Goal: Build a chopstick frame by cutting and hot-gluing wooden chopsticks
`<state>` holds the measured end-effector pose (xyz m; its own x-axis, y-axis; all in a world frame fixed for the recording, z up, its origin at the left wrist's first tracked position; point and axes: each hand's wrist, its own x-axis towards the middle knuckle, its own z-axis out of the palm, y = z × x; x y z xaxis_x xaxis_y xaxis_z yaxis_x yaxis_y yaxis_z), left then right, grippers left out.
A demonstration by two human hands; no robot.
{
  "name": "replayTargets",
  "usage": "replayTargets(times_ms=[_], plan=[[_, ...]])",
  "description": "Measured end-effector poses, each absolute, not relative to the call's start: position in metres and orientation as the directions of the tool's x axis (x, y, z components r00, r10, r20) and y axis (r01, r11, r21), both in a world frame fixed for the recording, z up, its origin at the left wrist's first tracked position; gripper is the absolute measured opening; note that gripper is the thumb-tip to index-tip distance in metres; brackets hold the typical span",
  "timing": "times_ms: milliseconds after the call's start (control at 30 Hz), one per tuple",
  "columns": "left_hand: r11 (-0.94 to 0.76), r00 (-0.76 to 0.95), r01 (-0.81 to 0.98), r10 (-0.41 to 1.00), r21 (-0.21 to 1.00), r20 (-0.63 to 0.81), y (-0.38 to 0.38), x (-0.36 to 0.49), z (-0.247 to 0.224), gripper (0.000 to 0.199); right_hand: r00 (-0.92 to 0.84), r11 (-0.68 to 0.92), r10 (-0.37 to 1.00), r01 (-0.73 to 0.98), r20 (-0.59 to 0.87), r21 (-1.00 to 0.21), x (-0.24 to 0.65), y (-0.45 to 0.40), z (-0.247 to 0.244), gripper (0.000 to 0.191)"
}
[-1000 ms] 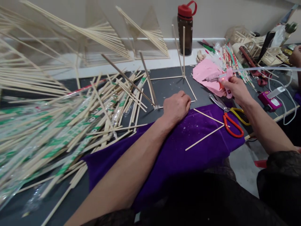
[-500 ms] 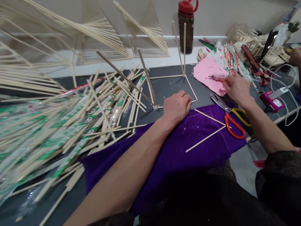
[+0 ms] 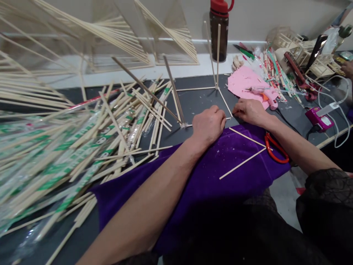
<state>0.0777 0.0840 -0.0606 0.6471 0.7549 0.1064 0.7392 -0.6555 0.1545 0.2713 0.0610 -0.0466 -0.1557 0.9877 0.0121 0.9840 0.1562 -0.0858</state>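
My left hand (image 3: 209,123) is closed around the front stick (image 3: 228,118) of a square frame of thin wooden sticks, whose end shows past the fingers. At the frame's front right corner is my right hand (image 3: 249,111), fingers curled in beside the right-hand stick (image 3: 224,102); whether they hold anything is hidden. Pairs of sticks (image 3: 218,55) rise from the back right corner and the front left one. A pink glue gun (image 3: 260,91) lies on a pink sheet (image 3: 242,78) behind my right hand. Under my right forearm lie scissors with a red handle (image 3: 277,152), partly covered.
A purple cloth (image 3: 204,187) with two joined sticks (image 3: 242,163) covers the front edge. Loose and bagged sticks (image 3: 82,147) heap up at the left. Finished stick models (image 3: 173,36), a bottle (image 3: 219,36) and a purple plug adapter (image 3: 318,118) stand around. Another person's hand (image 3: 348,68) shows far right.
My right hand has let go of the glue gun, leaving it on the pink sheet, and has moved left to the frame's corner. My left hand has stayed in place.
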Motion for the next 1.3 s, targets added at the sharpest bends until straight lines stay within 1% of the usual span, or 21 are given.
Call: replayTargets(times_ms=[167,400,600,867,1033,1300], plan=[[-0.652,0.644,0.741,0.758,0.160,0.105,0.083,0.078,-0.060,0.034,-0.171,0.173,0.985,0.977,0.026,-0.121,0.268,0.060,-0.048,0.025],[-0.647,0.638,0.741,0.762,0.180,0.111,0.083,0.079,-0.060,0.031,-0.192,0.195,0.981,0.975,0.031,-0.110,0.266,0.061,-0.049,0.027],[-0.637,0.628,0.750,0.771,0.178,0.107,0.082,0.081,-0.058,0.032,-0.204,0.207,0.978,0.974,0.040,-0.096,0.265,0.061,-0.050,0.028],[-0.624,0.614,0.759,0.781,0.188,0.112,0.080,0.084,-0.057,0.034,-0.211,0.213,0.977,0.975,0.032,-0.064,0.262,0.060,-0.048,0.029],[-0.624,0.612,0.762,0.781,0.173,0.123,0.078,0.086,-0.058,0.034,-0.218,0.219,0.976,0.975,0.021,-0.035,0.260,0.059,-0.046,0.030],[-0.620,0.606,0.768,0.785,0.163,0.128,0.078,0.088,-0.058,0.034,-0.243,0.244,0.970,0.969,-0.025,0.030,0.256,0.058,-0.040,0.032]])
